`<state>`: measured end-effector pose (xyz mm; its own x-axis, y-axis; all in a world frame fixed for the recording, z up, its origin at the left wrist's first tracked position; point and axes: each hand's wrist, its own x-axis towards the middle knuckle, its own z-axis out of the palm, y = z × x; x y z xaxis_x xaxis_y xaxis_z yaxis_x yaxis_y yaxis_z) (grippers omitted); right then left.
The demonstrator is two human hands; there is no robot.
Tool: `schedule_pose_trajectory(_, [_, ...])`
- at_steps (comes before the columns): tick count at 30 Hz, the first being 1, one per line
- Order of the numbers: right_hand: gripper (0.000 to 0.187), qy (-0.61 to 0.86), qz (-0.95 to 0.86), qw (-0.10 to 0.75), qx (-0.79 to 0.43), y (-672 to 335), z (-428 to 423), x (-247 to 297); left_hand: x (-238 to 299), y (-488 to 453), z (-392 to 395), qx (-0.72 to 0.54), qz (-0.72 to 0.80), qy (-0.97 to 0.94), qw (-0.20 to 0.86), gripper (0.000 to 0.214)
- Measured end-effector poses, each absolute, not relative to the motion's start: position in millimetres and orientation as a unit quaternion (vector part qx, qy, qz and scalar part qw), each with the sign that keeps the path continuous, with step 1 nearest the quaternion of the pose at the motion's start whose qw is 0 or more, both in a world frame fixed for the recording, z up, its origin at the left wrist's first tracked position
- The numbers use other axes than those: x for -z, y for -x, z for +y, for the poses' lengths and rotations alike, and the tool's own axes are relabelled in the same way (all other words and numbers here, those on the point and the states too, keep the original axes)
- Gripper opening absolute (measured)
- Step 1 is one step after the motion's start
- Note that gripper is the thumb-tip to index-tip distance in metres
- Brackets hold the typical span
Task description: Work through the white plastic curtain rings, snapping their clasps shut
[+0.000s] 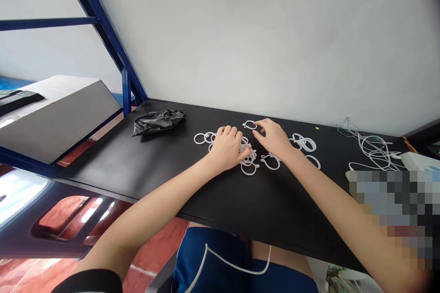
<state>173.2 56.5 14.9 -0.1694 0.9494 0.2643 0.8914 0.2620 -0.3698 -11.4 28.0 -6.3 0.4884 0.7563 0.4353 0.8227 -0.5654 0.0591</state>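
My left hand [225,150] rests palm down over a heap of white plastic rings [249,168] with small knobs. Its fingers are bent and its thumb stands apart; the palm and whatever is under it are hidden. At the far side of the heap, my right hand [271,136] has thumb and forefinger at the edge of a single white ring [248,125], which looks pinched lightly between their tips. Below the right hand lies another ring [271,163], opened out with a knobbed end. A few rings [200,138] lie left of my left hand.
More white rings [304,142] lie beyond my right forearm. A crumpled black plastic bag [160,122] sits on the black table [113,165] at left. Tangled white cable [374,151] lies at right, near a pixelated area. A blue metal frame [126,91] and pale wall border the table.
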Motion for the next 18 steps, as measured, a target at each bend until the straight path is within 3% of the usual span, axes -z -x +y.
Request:
schedule_pose_trajectory(7, [0.009, 0.609, -0.763, 0.207, -0.064, -171, 81, -2, 9, 13, 30, 0.202, -0.467, 0.858, 0.069, 0.039])
schedule_pose_trajectory(13, [0.014, 0.573, -0.74, 0.334, -0.108, -177, 42, -12, 5, 12, 28, 0.291, -0.428, 0.854, 0.057, 0.047])
schedule_pose_trajectory(14, [0.017, 0.559, -0.73, 0.369, -0.136, -178, 30, -14, 4, 11, 27, 0.32, -0.408, 0.854, 0.05, 0.052])
schedule_pose_trajectory(16, [0.022, 0.475, -0.666, 0.489, -0.303, -177, 7, -17, 2, 9, 22, 0.378, -0.357, 0.854, 0.027, 0.061])
schedule_pose_trajectory(18, [0.021, 0.424, -0.63, 0.513, -0.401, -177, -14, -21, 1, 7, 16, 0.416, -0.293, 0.861, 0.002, 0.063])
